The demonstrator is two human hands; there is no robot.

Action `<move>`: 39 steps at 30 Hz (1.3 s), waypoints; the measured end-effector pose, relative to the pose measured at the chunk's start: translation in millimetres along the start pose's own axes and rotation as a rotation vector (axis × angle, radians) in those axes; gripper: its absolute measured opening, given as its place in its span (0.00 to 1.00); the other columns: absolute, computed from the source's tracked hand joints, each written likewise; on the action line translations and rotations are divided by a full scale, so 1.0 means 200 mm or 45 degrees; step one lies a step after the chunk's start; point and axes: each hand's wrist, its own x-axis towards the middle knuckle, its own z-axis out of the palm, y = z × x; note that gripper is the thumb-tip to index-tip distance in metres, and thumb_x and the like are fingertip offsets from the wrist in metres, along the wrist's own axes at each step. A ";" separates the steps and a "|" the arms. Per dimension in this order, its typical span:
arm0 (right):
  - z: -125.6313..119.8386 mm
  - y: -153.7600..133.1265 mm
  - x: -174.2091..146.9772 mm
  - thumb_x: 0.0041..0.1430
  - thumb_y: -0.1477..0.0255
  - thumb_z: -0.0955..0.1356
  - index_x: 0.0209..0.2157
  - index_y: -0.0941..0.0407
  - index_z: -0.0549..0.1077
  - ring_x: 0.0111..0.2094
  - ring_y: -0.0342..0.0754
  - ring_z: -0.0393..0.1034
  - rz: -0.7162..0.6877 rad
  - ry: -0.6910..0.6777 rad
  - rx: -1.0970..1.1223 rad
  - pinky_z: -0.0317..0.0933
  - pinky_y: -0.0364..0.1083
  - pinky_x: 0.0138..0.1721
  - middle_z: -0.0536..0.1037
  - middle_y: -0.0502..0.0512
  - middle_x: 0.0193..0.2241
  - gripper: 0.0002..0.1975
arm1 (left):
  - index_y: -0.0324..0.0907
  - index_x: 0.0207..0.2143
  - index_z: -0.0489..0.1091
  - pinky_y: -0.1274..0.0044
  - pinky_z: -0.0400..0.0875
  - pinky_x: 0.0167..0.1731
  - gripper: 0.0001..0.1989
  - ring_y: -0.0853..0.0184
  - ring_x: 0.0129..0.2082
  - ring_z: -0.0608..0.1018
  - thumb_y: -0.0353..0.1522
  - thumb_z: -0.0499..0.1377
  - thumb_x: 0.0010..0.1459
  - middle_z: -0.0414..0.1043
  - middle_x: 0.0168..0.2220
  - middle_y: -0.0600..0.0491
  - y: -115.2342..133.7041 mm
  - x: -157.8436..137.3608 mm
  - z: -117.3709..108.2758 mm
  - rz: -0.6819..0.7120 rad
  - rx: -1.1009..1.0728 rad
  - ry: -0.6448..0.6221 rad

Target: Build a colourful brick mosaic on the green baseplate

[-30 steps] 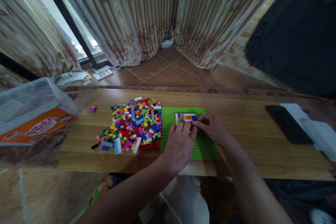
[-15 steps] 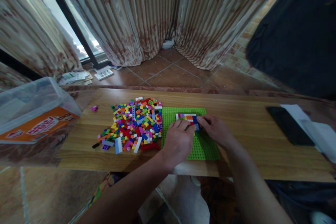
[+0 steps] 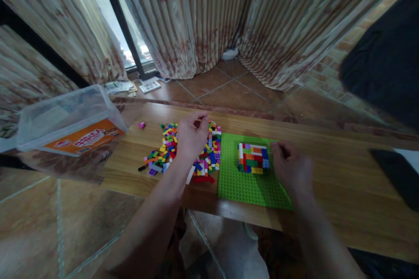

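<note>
My left hand (image 3: 193, 137) is above the heap of small loose building bricks (image 3: 170, 144) on the left, its fingers curled together. Whatever they may hold is hidden. On the green baseplate (image 3: 255, 189) sits a low block of joined bricks (image 3: 253, 158) in red, white, blue, orange, yellow and green, fully uncovered. Just to the right of that block, over the baseplate's right edge, my right hand (image 3: 292, 168) has its fingers bent inward and closed. I cannot make out anything between them.
A clear plastic box (image 3: 75, 117) with an orange label stands beyond the left end of the wooden table (image 3: 337, 183). One pink piece (image 3: 141, 125) lies apart from the heap. A dark flat object (image 3: 394, 174) and white paper (image 3: 409, 157) lie at the right.
My left hand has left the brick block and moved left over the loose bricks. My right hand has drawn slightly away from the block. The view has turned left.
</note>
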 end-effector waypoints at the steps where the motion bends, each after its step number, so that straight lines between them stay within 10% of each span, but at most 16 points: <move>1: 0.00 -0.03 -0.02 0.63 0.59 0.61 0.31 0.56 0.75 0.24 0.49 0.68 -0.038 0.016 0.044 0.57 0.46 0.28 0.77 0.57 0.24 0.18 | 0.40 0.36 0.77 0.79 0.71 0.32 0.08 0.71 0.27 0.75 0.28 0.57 0.56 0.77 0.30 0.54 -0.01 0.02 -0.02 -0.049 -0.046 0.035; 14: 0.21 -0.36 -0.26 0.65 0.72 0.64 0.36 0.53 0.74 0.39 0.49 0.71 -0.706 -0.469 0.389 0.64 0.47 0.41 0.77 0.55 0.37 0.07 | 0.39 0.34 0.77 0.80 0.72 0.30 0.07 0.71 0.28 0.76 0.28 0.59 0.54 0.77 0.29 0.55 -0.04 0.10 -0.13 -0.228 -0.262 0.198; 31: 0.30 -0.36 -0.19 0.63 0.76 0.64 0.46 0.55 0.77 0.42 0.52 0.70 -0.662 -0.390 -0.238 0.63 0.48 0.43 0.76 0.58 0.40 0.13 | 0.39 0.32 0.77 0.82 0.67 0.26 0.07 0.73 0.24 0.73 0.27 0.59 0.52 0.75 0.25 0.56 -0.03 0.07 -0.14 -0.222 -0.226 0.105; 39: 0.32 -0.40 -0.17 0.65 0.74 0.63 0.41 0.55 0.76 0.41 0.50 0.71 -0.541 -0.390 0.032 0.63 0.47 0.43 0.77 0.57 0.40 0.10 | 0.38 0.34 0.78 0.80 0.69 0.31 0.08 0.71 0.28 0.75 0.30 0.60 0.52 0.77 0.28 0.54 -0.04 0.07 -0.13 -0.227 -0.162 0.047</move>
